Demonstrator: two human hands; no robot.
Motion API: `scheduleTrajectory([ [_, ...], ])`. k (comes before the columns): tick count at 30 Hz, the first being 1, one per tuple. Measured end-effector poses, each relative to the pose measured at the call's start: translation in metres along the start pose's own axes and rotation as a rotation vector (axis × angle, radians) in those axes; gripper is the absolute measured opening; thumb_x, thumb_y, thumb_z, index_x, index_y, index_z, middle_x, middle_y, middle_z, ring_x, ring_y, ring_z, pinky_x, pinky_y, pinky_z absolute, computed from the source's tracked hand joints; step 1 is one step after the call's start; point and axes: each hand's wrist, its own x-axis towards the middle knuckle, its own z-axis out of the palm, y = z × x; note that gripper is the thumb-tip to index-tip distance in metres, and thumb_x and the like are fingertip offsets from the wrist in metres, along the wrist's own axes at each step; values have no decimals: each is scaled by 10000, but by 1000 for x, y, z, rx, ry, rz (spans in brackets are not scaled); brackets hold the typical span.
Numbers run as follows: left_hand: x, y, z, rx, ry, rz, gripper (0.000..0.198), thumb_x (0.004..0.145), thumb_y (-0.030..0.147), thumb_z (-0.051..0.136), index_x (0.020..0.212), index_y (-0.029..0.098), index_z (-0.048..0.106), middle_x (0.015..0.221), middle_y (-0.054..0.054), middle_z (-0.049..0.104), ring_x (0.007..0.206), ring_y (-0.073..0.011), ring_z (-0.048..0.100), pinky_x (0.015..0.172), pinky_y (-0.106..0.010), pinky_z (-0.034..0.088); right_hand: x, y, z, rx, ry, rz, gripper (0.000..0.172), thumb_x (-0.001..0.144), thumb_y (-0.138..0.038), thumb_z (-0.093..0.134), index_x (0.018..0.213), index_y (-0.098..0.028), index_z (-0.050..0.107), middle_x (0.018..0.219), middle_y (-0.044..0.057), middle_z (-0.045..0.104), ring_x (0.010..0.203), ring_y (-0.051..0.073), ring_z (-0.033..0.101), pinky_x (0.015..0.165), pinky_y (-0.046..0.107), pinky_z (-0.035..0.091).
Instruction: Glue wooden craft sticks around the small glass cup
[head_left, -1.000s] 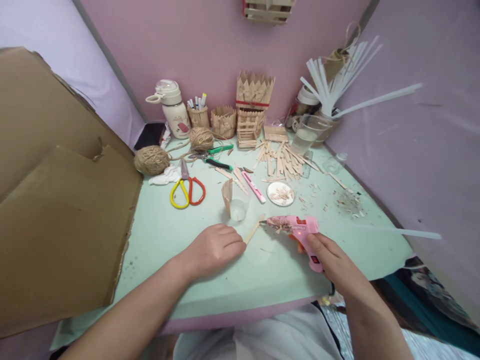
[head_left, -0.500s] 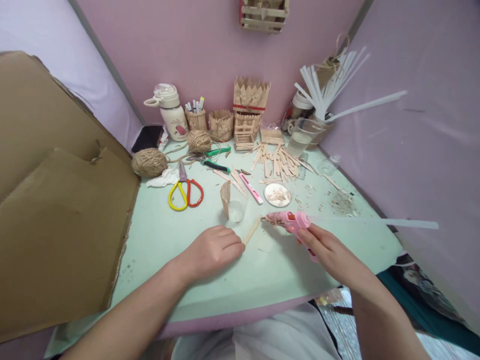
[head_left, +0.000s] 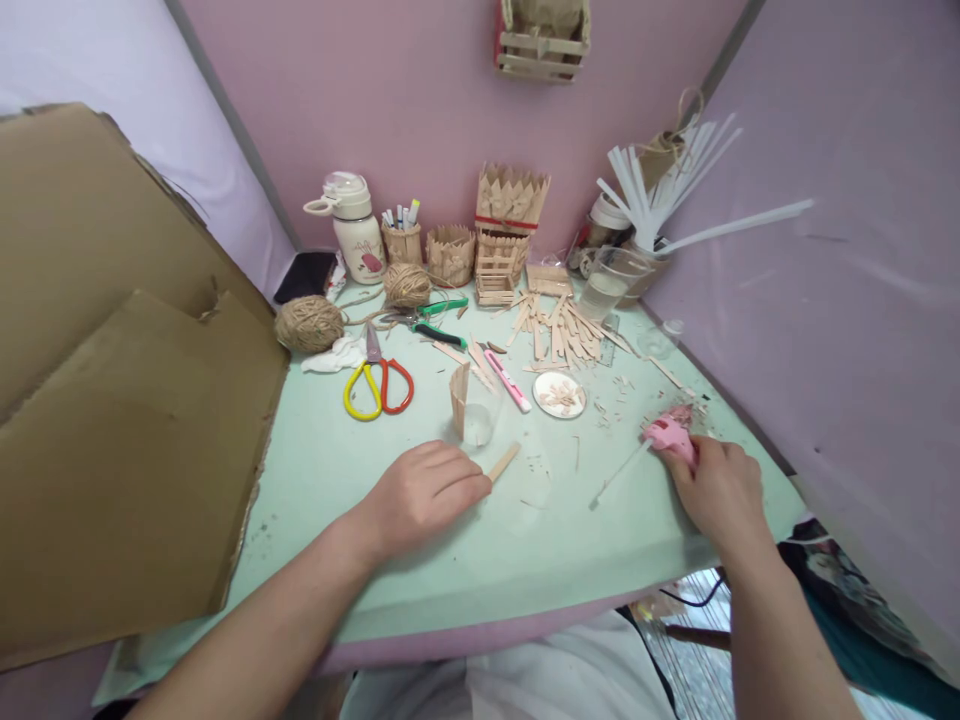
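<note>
My left hand (head_left: 435,492) rests on the table, its fingers closed on a wooden craft stick (head_left: 504,462) that points up and to the right. Just beyond it stands a clear plastic cup (head_left: 480,420) with wooden pieces (head_left: 459,398) fixed upright on its left side. At the right of the table, my right hand (head_left: 718,488) is wrapped round a pink hot glue gun (head_left: 671,436). The gun's nozzle is turned away from me, and a clear glue stick (head_left: 619,476) juts from its back toward the table's middle.
Scissors (head_left: 379,388), pliers (head_left: 435,328), a pink cutter (head_left: 508,380) and a small white dish (head_left: 559,394) of wood bits lie around the cup. Loose sticks (head_left: 566,330) are heaped behind. Twine balls (head_left: 309,324), a bottle (head_left: 358,235) and glue sticks (head_left: 660,185) line the back. Cardboard (head_left: 127,400) stands left.
My right hand has carried the glue gun from the craft stick's tip to the right and swung it round, its nozzle now facing away. My left hand stays on the stick.
</note>
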Motion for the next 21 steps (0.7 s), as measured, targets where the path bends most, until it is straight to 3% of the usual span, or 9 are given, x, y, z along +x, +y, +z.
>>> scheduleTrajectory([
  [2, 1, 1, -2, 6, 24, 3, 131, 923, 88, 493, 935, 146, 610, 826, -60, 707, 733, -142, 617, 683, -282, 486, -7, -3, -9, 3, 63, 15, 560, 855, -531, 475, 1153, -84, 629, 1111, 265, 601, 1017, 441, 554, 816, 556, 425],
  [4, 1, 3, -4, 6, 48, -17, 144, 932, 100, 479, 933, 151, 614, 830, -59, 697, 745, -141, 616, 679, -270, 487, -19, -22, -29, 110, 178, -74, 535, 850, -535, 524, 1192, -132, 606, 1203, 237, 578, 1099, 437, 531, 878, 570, 413],
  [6, 0, 4, -5, -13, 58, -53, 152, 940, 115, 472, 948, 156, 619, 849, -56, 689, 767, -138, 617, 683, -256, 494, -34, -54, -52, 363, 234, -321, 410, 884, -468, 547, 1184, -191, 587, 1188, 174, 603, 1125, 358, 552, 916, 504, 438],
  [8, -2, 6, -5, -47, 64, -72, 153, 939, 116, 478, 981, 150, 620, 884, -64, 687, 799, -140, 625, 698, -248, 508, -50, -95, -69, 627, 194, -587, 255, 904, -339, 592, 1139, -239, 580, 1077, 96, 663, 1019, 261, 614, 854, 404, 490],
  [11, -5, 7, -6, -88, 104, -54, 168, 937, 99, 474, 1022, 129, 616, 922, -90, 696, 849, -153, 648, 729, -252, 537, -68, -149, -75, 750, 142, -866, 239, 912, -176, 592, 1146, -218, 569, 1023, 71, 688, 951, 210, 614, 819, 362, 491],
  [15, -5, 9, -8, -102, 191, -50, 181, 921, 79, 499, 1062, 113, 605, 936, -108, 708, 870, -156, 667, 771, -261, 564, -75, -179, -65, 753, 200, -941, 272, 916, -85, 553, 1174, -172, 556, 960, 81, 692, 856, 200, 593, 738, 350, 480],
  [21, -6, 9, -6, -100, 292, -75, 255, 889, 75, 547, 1137, 130, 576, 969, -99, 694, 911, -159, 656, 799, -269, 563, -67, -180, -60, 783, 297, -924, 280, 904, -42, 548, 1149, -177, 561, 824, 42, 675, 763, 173, 570, 679, 311, 471],
])
